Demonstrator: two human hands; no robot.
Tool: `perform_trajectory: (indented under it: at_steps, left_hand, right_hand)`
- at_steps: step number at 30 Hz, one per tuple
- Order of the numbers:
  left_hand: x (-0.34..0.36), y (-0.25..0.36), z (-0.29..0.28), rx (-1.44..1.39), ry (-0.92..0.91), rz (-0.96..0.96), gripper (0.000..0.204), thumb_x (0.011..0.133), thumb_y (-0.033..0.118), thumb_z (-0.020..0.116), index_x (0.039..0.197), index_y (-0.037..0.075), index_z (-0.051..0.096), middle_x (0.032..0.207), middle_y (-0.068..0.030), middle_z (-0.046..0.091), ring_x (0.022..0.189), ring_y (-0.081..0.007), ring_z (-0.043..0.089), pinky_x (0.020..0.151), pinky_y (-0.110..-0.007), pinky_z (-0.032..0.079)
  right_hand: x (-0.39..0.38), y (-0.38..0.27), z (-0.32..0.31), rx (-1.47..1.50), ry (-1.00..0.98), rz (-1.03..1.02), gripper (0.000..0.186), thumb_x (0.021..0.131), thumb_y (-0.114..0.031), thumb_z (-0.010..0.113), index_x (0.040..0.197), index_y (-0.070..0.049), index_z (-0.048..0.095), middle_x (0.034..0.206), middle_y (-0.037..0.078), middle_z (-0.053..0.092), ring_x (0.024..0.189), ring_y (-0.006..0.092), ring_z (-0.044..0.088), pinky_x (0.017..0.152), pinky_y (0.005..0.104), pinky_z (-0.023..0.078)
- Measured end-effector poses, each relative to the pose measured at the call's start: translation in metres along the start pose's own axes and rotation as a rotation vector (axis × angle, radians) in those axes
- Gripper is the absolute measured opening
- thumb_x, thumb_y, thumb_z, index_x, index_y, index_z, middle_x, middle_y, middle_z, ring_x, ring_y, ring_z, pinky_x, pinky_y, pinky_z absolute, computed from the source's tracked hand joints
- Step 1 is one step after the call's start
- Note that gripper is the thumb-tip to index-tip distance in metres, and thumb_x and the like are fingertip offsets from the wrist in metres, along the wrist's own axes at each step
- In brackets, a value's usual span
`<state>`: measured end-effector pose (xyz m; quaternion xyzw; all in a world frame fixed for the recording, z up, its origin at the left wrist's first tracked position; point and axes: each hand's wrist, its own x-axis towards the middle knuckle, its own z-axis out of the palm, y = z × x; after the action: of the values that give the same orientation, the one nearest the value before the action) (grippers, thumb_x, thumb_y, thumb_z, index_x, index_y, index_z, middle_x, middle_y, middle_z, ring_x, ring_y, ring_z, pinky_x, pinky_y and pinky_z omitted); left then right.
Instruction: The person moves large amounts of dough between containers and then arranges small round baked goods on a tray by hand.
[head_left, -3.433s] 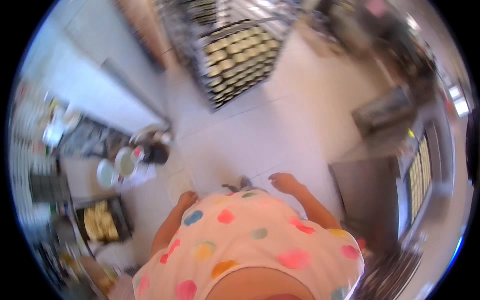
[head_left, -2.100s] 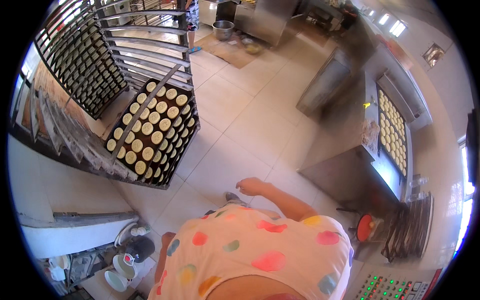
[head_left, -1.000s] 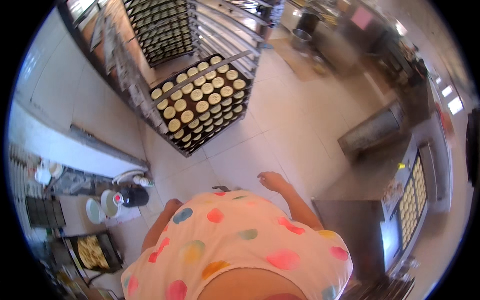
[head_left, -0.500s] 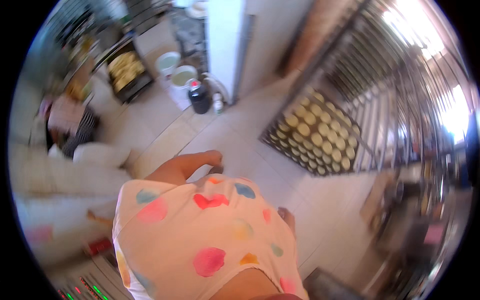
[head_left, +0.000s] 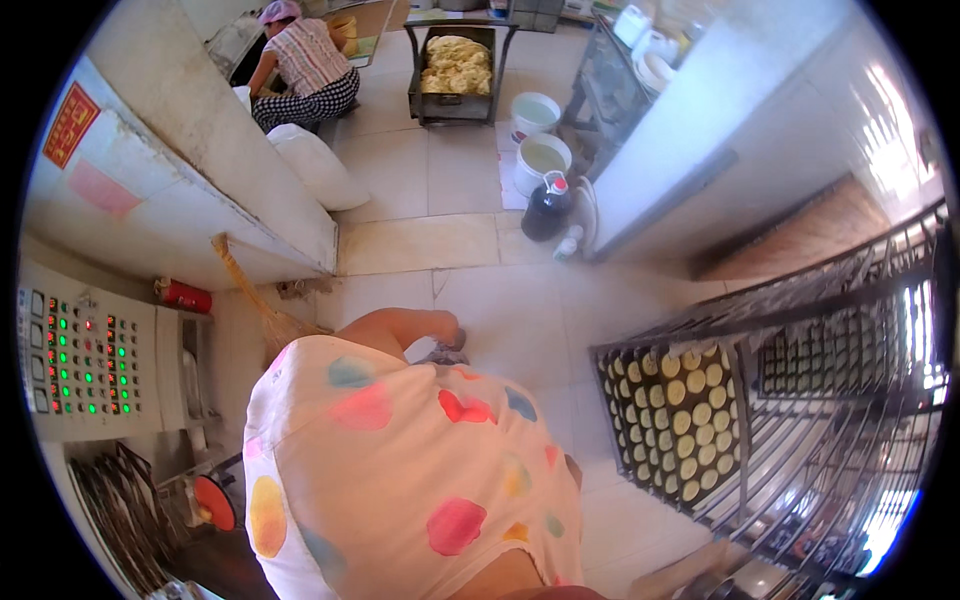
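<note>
My left arm bends in front of my spotted shirt (head_left: 400, 430). My left hand (head_left: 452, 328) hangs by the shirt's upper edge, with its fingers mostly hidden. Just beneath it shows something white and grey (head_left: 435, 350), perhaps cloth; I cannot make out if the hand holds it. Only a dark sliver of my right hand (head_left: 573, 470) shows past the shirt's right side, its fingers hidden. To the right stands a metal rack (head_left: 745, 430) of trays (head_left: 664, 418) bearing rows of pale, round, flat pieces. A straw broom (head_left: 285, 322) leans beyond my left shoulder.
Ahead are a wheeled bin with dough (head_left: 458, 65), white buckets (head_left: 541, 160) and a dark jug (head_left: 547, 208). A person (head_left: 305, 62) squats near a white sack (head_left: 312, 165). A lit control panel (head_left: 90, 355) and a red extinguisher (head_left: 183, 295) are at left.
My view has turned to the left, so the control panel, broom and doorway show more fully. The rack sits lower right. Less of my right hand shows.
</note>
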<state>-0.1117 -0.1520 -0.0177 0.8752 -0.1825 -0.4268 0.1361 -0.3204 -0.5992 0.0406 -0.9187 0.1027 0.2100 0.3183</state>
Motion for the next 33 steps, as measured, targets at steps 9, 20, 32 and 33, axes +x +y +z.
perform_trajectory:
  at_steps: [9,20,32,33]
  left_hand:
    - [0.034,-0.052,-0.042,-0.028,0.186,0.056,0.037,0.074,0.039,0.065,0.075,0.002,0.069,0.082,-0.0194,0.066,0.084,-0.0349,0.063,0.074,-0.046,0.049]
    - [0.006,-0.147,-0.094,-0.114,0.217,-0.040,0.037,0.076,0.039,0.063,0.083,0.003,0.067,0.086,-0.0187,0.066,0.085,-0.0358,0.063,0.075,-0.044,0.049]
    - [-0.056,-0.203,-0.107,-0.763,0.479,-0.270,0.033,0.078,0.035,0.067,0.086,0.003,0.067,0.073,-0.0116,0.068,0.066,-0.0207,0.066,0.064,-0.034,0.051]
    - [-0.055,-0.206,-0.112,-0.841,0.497,-0.267,0.033,0.079,0.034,0.067,0.087,0.002,0.067,0.073,-0.0110,0.068,0.066,-0.0195,0.066,0.063,-0.033,0.051]
  right_hand:
    - [0.095,-0.082,-0.015,-0.068,-0.158,-0.068,0.029,0.084,-0.024,0.055,0.106,-0.008,0.065,0.088,0.017,0.068,0.082,0.0312,0.066,0.074,0.0383,0.052]
    - [0.202,-0.173,0.005,-0.119,-0.260,-0.204,0.028,0.085,-0.024,0.056,0.106,-0.008,0.065,0.088,0.016,0.068,0.082,0.0312,0.066,0.074,0.0387,0.052]
    - [0.347,-0.342,-0.021,-0.321,-0.358,-0.498,0.027,0.086,-0.022,0.056,0.107,-0.007,0.064,0.090,0.016,0.068,0.083,0.0302,0.066,0.075,0.0381,0.051]
    - [0.364,-0.356,-0.021,-0.327,-0.382,-0.519,0.027,0.086,-0.022,0.057,0.107,-0.007,0.064,0.090,0.015,0.068,0.084,0.0300,0.066,0.075,0.0377,0.051]
